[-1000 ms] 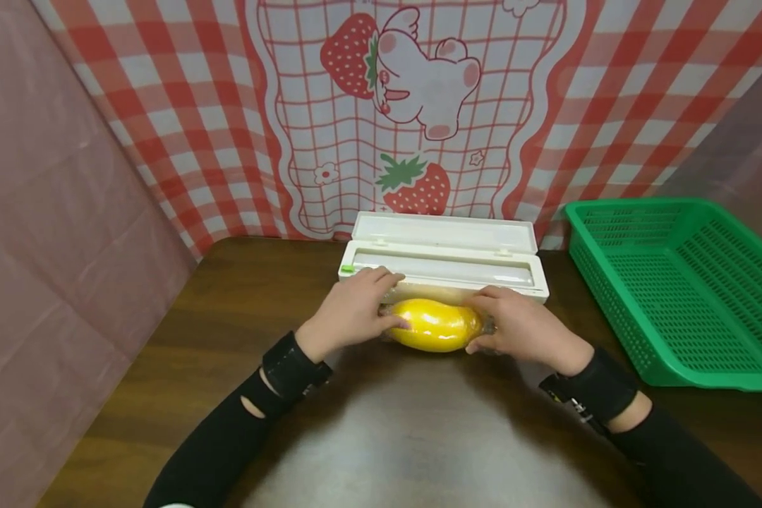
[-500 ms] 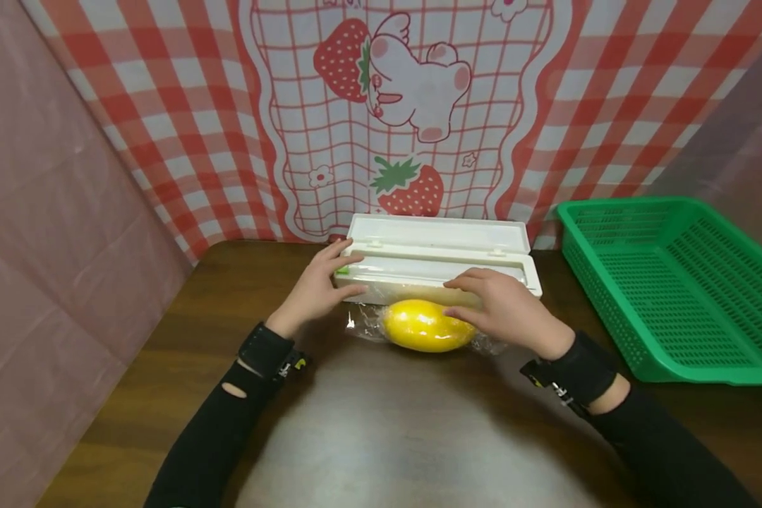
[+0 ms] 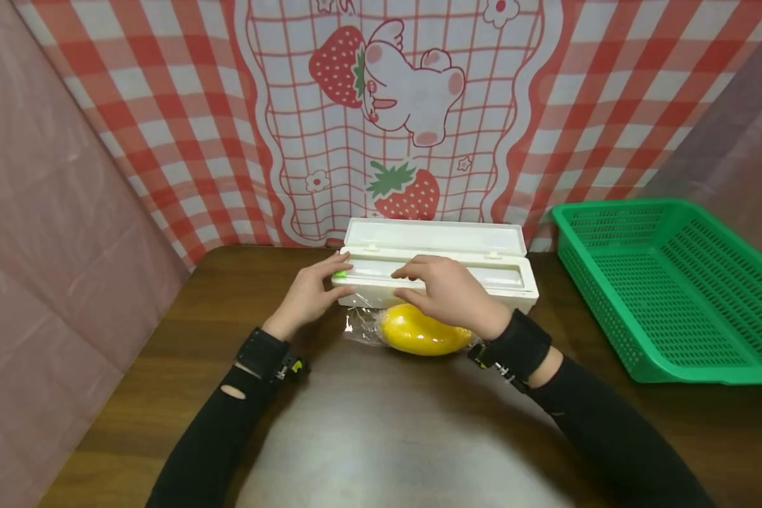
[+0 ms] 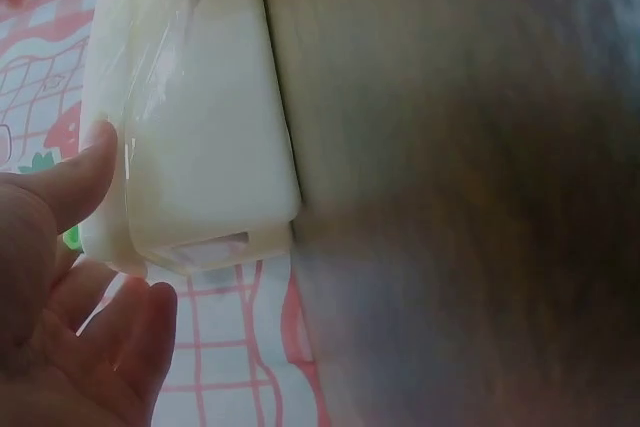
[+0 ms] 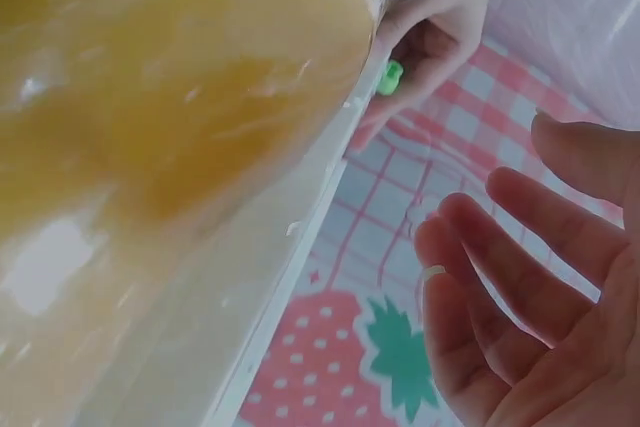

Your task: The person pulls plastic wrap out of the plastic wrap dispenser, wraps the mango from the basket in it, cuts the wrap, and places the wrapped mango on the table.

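Note:
A white cling film dispenser (image 3: 528, 281) stands at the back of the table with its lid (image 3: 438, 236) raised. My left hand (image 3: 305, 293) holds its left end, thumb on the front edge and fingers round the corner, beside a green slide cutter (image 3: 340, 274). In front lies a yellow, mango-shaped fruit (image 3: 419, 333) wrapped in clear film (image 3: 362, 326) that trails out to the left. Over the dispenser's middle hovers my right hand (image 3: 447, 291), its fingers slightly bent and holding nothing; it hides part of the film opening. The right wrist view shows those fingers (image 5: 530, 257) spread.
To the right stands a green plastic basket (image 3: 650, 374). A red-checked cloth (image 3: 203, 127) with strawberry prints hangs right behind the dispenser, and a pink cloth (image 3: 51, 247) borders the left. Brown tabletop (image 3: 381, 437) extends toward me.
Both hands have let go of the wrapped fruit. My left hand moved left to the dispenser's end; my right hand rose off the fruit and shifted left over the dispenser.

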`<state>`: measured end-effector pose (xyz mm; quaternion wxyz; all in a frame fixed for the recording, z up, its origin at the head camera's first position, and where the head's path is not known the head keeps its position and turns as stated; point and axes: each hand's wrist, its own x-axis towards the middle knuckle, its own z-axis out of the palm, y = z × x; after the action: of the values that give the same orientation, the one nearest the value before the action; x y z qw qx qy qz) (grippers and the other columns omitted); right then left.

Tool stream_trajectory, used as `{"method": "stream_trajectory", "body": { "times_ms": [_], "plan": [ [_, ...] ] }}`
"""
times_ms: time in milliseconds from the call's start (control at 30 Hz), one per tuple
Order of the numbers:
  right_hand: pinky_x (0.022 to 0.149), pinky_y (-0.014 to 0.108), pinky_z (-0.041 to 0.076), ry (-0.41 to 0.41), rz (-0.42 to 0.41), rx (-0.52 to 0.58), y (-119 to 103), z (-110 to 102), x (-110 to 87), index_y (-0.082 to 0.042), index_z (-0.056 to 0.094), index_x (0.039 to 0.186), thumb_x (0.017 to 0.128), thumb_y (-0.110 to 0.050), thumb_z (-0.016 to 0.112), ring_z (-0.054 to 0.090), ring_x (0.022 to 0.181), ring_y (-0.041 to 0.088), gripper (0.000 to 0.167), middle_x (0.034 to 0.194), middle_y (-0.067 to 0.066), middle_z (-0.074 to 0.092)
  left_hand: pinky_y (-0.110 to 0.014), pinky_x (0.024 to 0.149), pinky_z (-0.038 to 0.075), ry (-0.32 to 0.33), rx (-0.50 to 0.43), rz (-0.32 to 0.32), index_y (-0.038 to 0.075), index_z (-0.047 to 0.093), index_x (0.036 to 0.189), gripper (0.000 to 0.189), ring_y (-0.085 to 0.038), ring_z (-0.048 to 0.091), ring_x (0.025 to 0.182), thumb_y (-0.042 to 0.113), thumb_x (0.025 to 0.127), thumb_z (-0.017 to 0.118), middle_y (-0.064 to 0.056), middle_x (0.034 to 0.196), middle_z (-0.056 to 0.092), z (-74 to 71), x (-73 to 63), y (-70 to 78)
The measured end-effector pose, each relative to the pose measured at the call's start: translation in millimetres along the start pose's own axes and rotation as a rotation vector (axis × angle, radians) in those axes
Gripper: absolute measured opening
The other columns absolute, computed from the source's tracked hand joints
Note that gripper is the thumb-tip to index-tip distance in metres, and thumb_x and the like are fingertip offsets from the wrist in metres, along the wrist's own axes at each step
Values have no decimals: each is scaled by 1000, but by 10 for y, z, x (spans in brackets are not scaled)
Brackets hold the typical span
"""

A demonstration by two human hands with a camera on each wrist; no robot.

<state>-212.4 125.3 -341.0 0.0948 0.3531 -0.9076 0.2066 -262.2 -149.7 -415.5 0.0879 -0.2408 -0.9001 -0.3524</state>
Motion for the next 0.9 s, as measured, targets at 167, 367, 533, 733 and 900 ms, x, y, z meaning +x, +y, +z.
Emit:
{"method": "stream_trajectory", "body": {
  "times_ms": [167,367,533,733,900],
  "plan": [
    [89,41,51,-36,-14,-16,-117,94,214,-7,73,116,94,-28,71,65,99,22,31,109,8,71,-39,110,35,17,29,-13,8,66,130,49,-17,46,136,26,87,80,2,144,53,-2,13,5],
    [89,39,52,-71,-49,-79,-201,212,502,-7,75,114,94,-23,71,66,99,22,26,108,7,71,-43,104,42,34,52,-29,9,63,134,57,-22,50,131,26,83,83,0,140,57,-28,27,12],
    [89,40,52,-152,-60,-143,-225,322,730,-10,75,117,94,-21,71,66,102,23,26,110,6,71,-43,104,42,32,35,-23,10,65,132,56,-18,52,130,24,81,84,1,138,58,-26,44,14],
    [78,37,54,-155,-42,-171,-292,446,924,-14,75,115,94,-20,71,66,89,20,22,100,3,71,-44,100,44,47,42,-31,16,68,130,53,-25,55,127,20,80,85,-9,137,57,-29,36,27],
    [68,34,51,-159,-8,-200,-369,501,1028,-15,78,100,94,-15,68,61,75,17,12,89,1,70,-45,95,47,61,65,-62,13,71,124,47,-31,63,113,18,79,85,-11,127,66,-29,29,29]
  ]
}}
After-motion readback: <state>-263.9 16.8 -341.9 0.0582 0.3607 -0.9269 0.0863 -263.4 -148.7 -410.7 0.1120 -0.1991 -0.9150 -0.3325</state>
